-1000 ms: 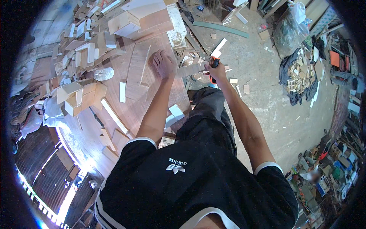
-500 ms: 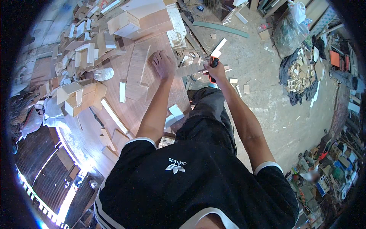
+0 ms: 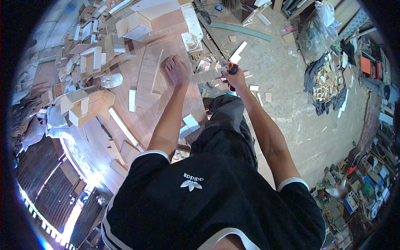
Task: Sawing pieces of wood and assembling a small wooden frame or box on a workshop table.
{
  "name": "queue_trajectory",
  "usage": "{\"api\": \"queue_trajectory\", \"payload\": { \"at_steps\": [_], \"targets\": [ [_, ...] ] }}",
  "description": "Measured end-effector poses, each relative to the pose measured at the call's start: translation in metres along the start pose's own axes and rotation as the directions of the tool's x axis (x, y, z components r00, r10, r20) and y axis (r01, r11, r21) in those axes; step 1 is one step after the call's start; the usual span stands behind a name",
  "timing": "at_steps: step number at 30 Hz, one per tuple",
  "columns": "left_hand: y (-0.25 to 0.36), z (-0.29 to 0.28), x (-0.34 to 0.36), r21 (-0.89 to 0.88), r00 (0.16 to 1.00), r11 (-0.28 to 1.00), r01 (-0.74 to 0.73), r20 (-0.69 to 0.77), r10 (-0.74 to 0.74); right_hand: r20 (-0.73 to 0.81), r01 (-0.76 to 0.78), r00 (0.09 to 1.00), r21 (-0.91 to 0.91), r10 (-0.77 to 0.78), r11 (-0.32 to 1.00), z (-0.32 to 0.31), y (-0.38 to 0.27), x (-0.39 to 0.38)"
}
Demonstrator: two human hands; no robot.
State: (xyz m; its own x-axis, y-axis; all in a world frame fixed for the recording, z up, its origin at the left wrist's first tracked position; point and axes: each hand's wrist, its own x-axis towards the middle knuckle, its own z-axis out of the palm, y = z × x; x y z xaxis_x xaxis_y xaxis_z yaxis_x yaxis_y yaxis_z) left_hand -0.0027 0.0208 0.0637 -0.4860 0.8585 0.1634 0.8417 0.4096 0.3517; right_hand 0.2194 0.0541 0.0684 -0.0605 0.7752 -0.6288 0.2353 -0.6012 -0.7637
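My left hand (image 3: pixel 178 71) lies flat on the brown wooden tabletop (image 3: pixel 173 110), fingers stretched out near its right edge. Just beyond that edge, my right hand (image 3: pixel 235 78) is wrapped around the orange-and-black handle of what looks like a handsaw (image 3: pixel 233 66). Between the two hands runs a flat greyish-brown strip (image 3: pixel 207 76), across the table's edge; whether it is the saw's blade or a piece of wood, I cannot tell. Left of my left hand rests a wide wooden board (image 3: pixel 146 79) with a thin raised strip along it.
Open wooden boxes (image 3: pixel 135 26) stand at the table's far end, with another box (image 3: pixel 92 106) at left. A clear plastic container (image 3: pixel 111 80) and white-edged wood pieces (image 3: pixel 132 100) lie nearby. Offcuts fill a dark sack (image 3: pixel 329 85) on the concrete floor. Tools and clutter line the right side.
Very little differs. My right hand and the handle have shifted slightly, while my left hand stays flat in the same place on the table.
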Motion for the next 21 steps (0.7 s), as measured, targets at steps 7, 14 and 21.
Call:
{"api": "queue_trajectory", "payload": {
  "at_steps": [7,14,21],
  "targets": [
    [0.000,0.007,-0.002,0.043,1.000,0.999,0.016,-0.011,-0.015,0.055,0.048,0.997,0.104,-0.054,0.993,-0.020,-0.006,-0.010],
    [-0.005,-0.001,-0.002,0.103,1.000,0.995,-0.010,0.021,0.008,0.108,0.046,0.994,-0.150,-0.030,0.988,-0.062,-0.065,-0.073],
    [0.008,-0.001,0.000,0.033,0.998,0.999,0.037,0.055,-0.038,0.139,0.368,0.928,-0.476,-0.345,0.798,-0.071,-0.142,-0.164]
  ]
}}
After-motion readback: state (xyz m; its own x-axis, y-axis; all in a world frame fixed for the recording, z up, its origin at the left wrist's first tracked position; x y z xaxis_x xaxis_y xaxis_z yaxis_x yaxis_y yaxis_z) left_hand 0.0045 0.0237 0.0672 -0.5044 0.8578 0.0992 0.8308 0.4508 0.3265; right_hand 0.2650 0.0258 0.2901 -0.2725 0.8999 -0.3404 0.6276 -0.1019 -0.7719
